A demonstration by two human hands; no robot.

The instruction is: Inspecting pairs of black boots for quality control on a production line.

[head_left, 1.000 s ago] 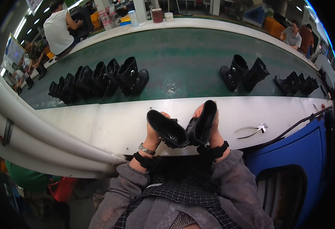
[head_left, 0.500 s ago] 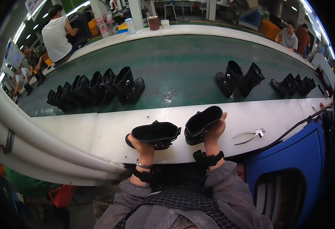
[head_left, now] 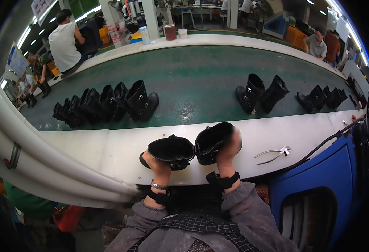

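Note:
Two black buckled boots are held close together over the white ledge, their open tops turned up toward me. My left hand point(head_left: 157, 164) grips the left boot point(head_left: 172, 151) at its outer side; most of the fingers are hidden behind it. My right hand point(head_left: 230, 151) is wrapped around the right boot point(head_left: 212, 140), its upper part a little blurred. The rims of the two shafts meet or nearly meet in the middle. To the right, silver pincers point(head_left: 273, 154) lie on the ledge with their handles toward my right hand.
Beyond the white ledge point(head_left: 79, 147) runs a green belt point(head_left: 193, 92). A row of black boots point(head_left: 104, 103) stands on its left, a pair of boots point(head_left: 262, 93) and more boots on its right. A blue machine housing point(head_left: 314, 176) is at my right, white pipes point(head_left: 37, 155) at my left. Several people sit farther off.
The right boot has swung left and in, up against the left boot. My left hand has shifted slightly right with its boot. The whole view has tipped a little, lowering the scene.

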